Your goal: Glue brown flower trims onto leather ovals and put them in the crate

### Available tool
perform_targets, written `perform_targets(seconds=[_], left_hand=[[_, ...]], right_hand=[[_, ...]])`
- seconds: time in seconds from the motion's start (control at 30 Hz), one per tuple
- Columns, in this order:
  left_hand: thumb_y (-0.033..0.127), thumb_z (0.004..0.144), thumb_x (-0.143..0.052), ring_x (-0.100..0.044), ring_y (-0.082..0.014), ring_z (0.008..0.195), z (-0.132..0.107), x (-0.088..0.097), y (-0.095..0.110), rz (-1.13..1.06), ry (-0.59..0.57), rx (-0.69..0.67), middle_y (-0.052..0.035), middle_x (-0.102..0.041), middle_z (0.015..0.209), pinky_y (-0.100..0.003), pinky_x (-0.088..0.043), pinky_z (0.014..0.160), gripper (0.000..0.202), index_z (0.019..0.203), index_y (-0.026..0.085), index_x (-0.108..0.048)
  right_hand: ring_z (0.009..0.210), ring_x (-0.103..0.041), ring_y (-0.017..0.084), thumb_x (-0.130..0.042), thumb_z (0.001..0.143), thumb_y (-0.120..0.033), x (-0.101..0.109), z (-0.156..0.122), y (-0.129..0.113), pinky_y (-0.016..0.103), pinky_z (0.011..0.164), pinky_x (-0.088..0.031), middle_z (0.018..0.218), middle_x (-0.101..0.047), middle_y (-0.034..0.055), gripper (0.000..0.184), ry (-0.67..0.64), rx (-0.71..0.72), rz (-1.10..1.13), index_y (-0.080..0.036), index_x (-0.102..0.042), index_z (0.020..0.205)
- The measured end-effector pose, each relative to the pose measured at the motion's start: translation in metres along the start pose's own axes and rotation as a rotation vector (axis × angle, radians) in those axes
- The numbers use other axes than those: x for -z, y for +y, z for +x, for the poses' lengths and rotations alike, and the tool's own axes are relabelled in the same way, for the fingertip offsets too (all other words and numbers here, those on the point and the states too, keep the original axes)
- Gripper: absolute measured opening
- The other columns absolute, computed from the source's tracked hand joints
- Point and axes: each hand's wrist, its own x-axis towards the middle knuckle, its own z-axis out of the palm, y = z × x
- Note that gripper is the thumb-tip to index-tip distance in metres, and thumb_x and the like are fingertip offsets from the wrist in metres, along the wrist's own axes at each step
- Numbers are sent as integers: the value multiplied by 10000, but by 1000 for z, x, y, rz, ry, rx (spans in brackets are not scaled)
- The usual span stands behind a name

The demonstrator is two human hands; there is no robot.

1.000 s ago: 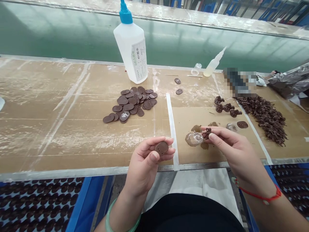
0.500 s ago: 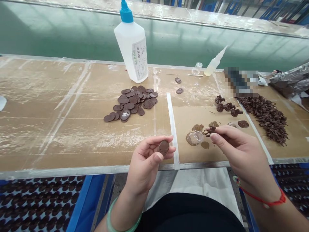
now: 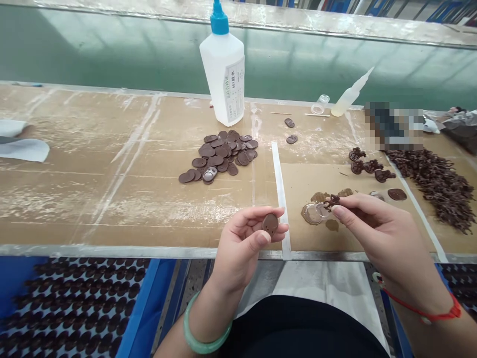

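My left hand (image 3: pixel 246 243) pinches a brown oval disc (image 3: pixel 270 223) with small holes, held up over the table's front edge. Between thumb and fingertips, my right hand (image 3: pixel 380 228) grips a small brown figurine (image 3: pixel 331 201). The figurine is over or beside a small clear dish (image 3: pixel 316 213); whether it touches is unclear. Wet glue-like patches (image 3: pixel 332 225) surround the dish. Behind my left hand lies a pile of brown oval discs (image 3: pixel 223 151). Several similar figurines (image 3: pixel 367 166) stand beyond my right hand, and a heap of thin brown pieces (image 3: pixel 434 186) lies to their right.
A white bottle with a blue cap (image 3: pixel 225 74) stands at the back. Farther right are a small nozzle bottle (image 3: pixel 350 94), a clear ring-like cap (image 3: pixel 320 103) and two loose discs (image 3: pixel 289 123). White tape (image 3: pixel 280 191) crosses the tabletop. Below left, a blue tray (image 3: pixel 139 298) holds dark ovals.
The view has turned slightly left, so most things sit farther right in the picture. Both hands keep the same grips, the figurine still near the dish.
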Motion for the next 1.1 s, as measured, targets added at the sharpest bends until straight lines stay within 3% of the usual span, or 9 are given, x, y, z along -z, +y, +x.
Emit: perform_targets(seconds=[0.57, 0.8, 1.0, 1.1], left_hand=[[286, 783, -892, -791, -192, 880, -2, -2, 2, -7, 31, 26, -52, -813, 1073, -246, -659, 785, 262, 1019, 221, -798], [267, 806, -878, -789, -159, 893, -1, -3, 2, -27, -8, 17, -17, -816, 1072, -203, -649, 795, 242, 1032, 235, -800], [228, 721, -937, -795, -194, 913, -6, -9, -3, 13, 34, -3, -33, -817, 1075, -199, -645, 783, 324, 1017, 249, -807], [218, 710, -942, -794, -212, 931, -12, -16, -11, 4, 22, -31, -37, -799, 1150, -210, -648, 765, 344, 1021, 270, -802]], right_hand=[[706, -645, 189, -703, 871, -435, 0, -1, -2, 296, 612, -514, 812, -740, 13, 187, -14, -1, -39, -267, -736, 796], [678, -623, 190, -710, 861, -438, 2, -2, -6, 307, 607, -503, 769, -715, 7, 198, -2, 0, -16, -269, -724, 758], [862, -681, 233, -717, 889, -462, 10, -14, -10, 329, 730, -554, 965, -739, 15, 167, 32, -36, 81, -297, -739, 898], [1062, -689, 234, -685, 934, -430, 12, -24, -16, 288, 875, -593, 1073, -732, 15, 139, -113, -28, 328, -338, -760, 1006]])
